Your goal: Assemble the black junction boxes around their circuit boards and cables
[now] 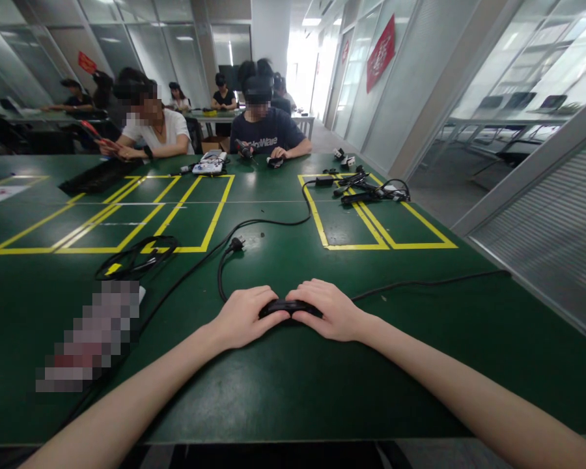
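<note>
Close to the table's near side, both of my hands hold a long black power adapter (289, 306), which looks level. My left hand (247, 315) is closed round its left end, the thumb along the near side. Round the right end my right hand (329, 309) is closed in the same way; its fingers hide part of the top. A thick black cord leads from beside my left hand to a plug (236, 244) lying on the table. From behind my right hand a thinner black cable (434, 283) runs right, past the table edge.
On the green table (283, 391) lie a coiled black cable (137, 257) at left, a blurred-out flat item (92, 335), and a pile of black adapters and cables (359, 185) at back right. A black tray (95, 176) and a white device (209, 163) sit near two seated people opposite.
</note>
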`<state>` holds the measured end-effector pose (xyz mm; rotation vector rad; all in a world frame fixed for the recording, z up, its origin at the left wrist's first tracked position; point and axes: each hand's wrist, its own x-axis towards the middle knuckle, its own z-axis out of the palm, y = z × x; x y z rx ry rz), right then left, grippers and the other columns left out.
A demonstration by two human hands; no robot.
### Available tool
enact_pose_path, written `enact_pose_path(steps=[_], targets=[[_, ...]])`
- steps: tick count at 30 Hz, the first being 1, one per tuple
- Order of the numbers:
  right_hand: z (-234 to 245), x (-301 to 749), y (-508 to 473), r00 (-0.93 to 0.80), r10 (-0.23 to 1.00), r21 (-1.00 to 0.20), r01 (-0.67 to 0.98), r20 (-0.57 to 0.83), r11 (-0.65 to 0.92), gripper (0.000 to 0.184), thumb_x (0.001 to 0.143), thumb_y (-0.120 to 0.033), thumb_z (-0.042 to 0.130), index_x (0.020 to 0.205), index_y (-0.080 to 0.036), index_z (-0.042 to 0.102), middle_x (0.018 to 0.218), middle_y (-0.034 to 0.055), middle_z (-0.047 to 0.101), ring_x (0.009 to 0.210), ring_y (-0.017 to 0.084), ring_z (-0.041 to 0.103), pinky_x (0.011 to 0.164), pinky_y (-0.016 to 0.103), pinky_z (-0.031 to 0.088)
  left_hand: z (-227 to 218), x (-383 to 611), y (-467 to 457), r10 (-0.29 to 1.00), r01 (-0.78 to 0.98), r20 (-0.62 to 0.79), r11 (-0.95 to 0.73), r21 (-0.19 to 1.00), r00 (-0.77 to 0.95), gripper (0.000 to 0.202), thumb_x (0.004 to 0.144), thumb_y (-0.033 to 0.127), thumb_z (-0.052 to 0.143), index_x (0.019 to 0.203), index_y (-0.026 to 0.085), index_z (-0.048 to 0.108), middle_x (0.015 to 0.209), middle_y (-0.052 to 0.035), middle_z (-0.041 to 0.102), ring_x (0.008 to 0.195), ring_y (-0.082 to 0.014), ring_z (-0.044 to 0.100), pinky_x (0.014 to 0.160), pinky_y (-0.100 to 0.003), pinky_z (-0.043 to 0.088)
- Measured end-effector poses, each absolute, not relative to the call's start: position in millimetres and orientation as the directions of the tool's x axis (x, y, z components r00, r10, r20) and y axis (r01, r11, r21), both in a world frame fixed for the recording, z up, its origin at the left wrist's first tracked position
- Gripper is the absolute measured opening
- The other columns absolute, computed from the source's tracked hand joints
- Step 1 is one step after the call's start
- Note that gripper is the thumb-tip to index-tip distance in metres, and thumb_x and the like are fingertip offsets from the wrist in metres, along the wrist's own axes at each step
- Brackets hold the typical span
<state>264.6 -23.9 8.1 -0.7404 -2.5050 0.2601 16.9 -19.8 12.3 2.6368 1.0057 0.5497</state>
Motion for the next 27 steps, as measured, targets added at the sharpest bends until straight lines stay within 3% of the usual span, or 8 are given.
enact_pose_path(steps=[4,8,11,15,18,20,24,27], targets=[[8,265,-24,-0.713,0.537,-0.259,0.471,0.451,0.843,0.027,0.111,-0.034,0.046,0.115,-0.016,0.066,0.09,0.0082,0.07,0.083,0.021,0.062,0.075,0.034,0.046,13,16,-19,0.671,0.587,0.253,-0.736,0.337,0.697,0.036,0.104,0.054,0.055,0.099,0.02,0.064,0.084,-0.0025,0.071,0.074,-0.0202,0.067,0.066,-0.029,0.046],[8,265,-25,-0.8,0.444,-0.117,0.436,0.404,0.892,0.042,0.107,-0.043,0.055,0.139,-0.016,0.06,0.111,0.0139,0.07,0.094,0.024,0.063,0.081,0.037,0.049,12,14,-21,0.674,0.595,0.22,-0.731,0.333,0.705,0.037,0.106,0.052,0.05,0.091,0.02,0.06,0.079,-0.0016,0.069,0.069,-0.02,0.067,0.062,-0.028,0.044],[9,264,-26,-0.842,0.402,-0.013,0.426,0.36,0.905,0.046,0.105,-0.036,0.057,0.149,-0.02,0.057,0.12,0.0155,0.067,0.097,0.025,0.062,0.082,0.038,0.05,11,14,-20,0.69,0.584,0.209,-0.708,0.397,0.693,0.038,0.106,0.053,0.051,0.089,0.021,0.061,0.077,-0.0004,0.07,0.066,-0.0188,0.066,0.061,-0.028,0.045],[10,270,-22,-0.834,0.416,0.007,0.449,0.363,0.894,0.046,0.106,-0.032,0.053,0.152,-0.023,0.056,0.117,0.0144,0.067,0.094,0.024,0.063,0.081,0.038,0.052,13,12,-17,0.661,0.531,0.309,-0.742,0.41,0.684,0.031,0.103,0.047,0.057,0.112,0.019,0.067,0.097,-0.0062,0.076,0.085,-0.0226,0.071,0.076,-0.034,0.054],[11,287,-12,-0.736,0.483,-0.104,0.498,0.475,0.861,0.048,0.107,-0.033,0.051,0.153,-0.022,0.054,0.115,0.0139,0.069,0.097,0.025,0.066,0.084,0.039,0.056,15,8,-15,0.592,0.514,0.525,-0.802,0.305,0.611,0.04,0.101,0.036,0.06,0.137,0.02,0.06,0.124,-0.0127,0.074,0.114,-0.0291,0.068,0.105,-0.049,0.05],[13,304,-1,-0.58,0.574,-0.236,0.555,0.578,0.798,0.05,0.106,-0.036,0.053,0.154,-0.021,0.053,0.117,0.014,0.071,0.099,0.026,0.068,0.086,0.039,0.058,16,6,-14,0.529,0.525,0.669,-0.817,0.236,0.522,0.044,0.099,0.027,0.06,0.142,0.023,0.057,0.132,-0.0122,0.072,0.123,-0.0298,0.066,0.116,-0.055,0.042],[18,348,26,-0.051,0.707,-0.492,0.682,0.705,0.54,0.052,0.103,-0.046,0.05,0.147,-0.02,0.06,0.138,0.0157,0.068,0.124,0.033,0.066,0.103,0.048,0.055,15,6,-15,0.444,0.434,0.717,-0.875,0.217,0.538,0.036,0.098,0.017,0.059,0.134,0.023,0.062,0.121,-0.0097,0.077,0.114,-0.0247,0.071,0.107,-0.047,0.051],[23,383,41,0.306,0.688,-0.653,0.686,0.658,0.321,0.062,0.102,-0.048,0.039,0.152,-0.016,0.054,0.134,0.0184,0.069,0.112,0.034,0.072,0.095,0.051,0.059,13,9,-16,0.438,0.361,0.625,-0.897,0.256,0.647,0.026,0.101,0.019,0.058,0.124,0.021,0.069,0.111,-0.0082,0.079,0.107,-0.0218,0.073,0.099,-0.041,0.057]])
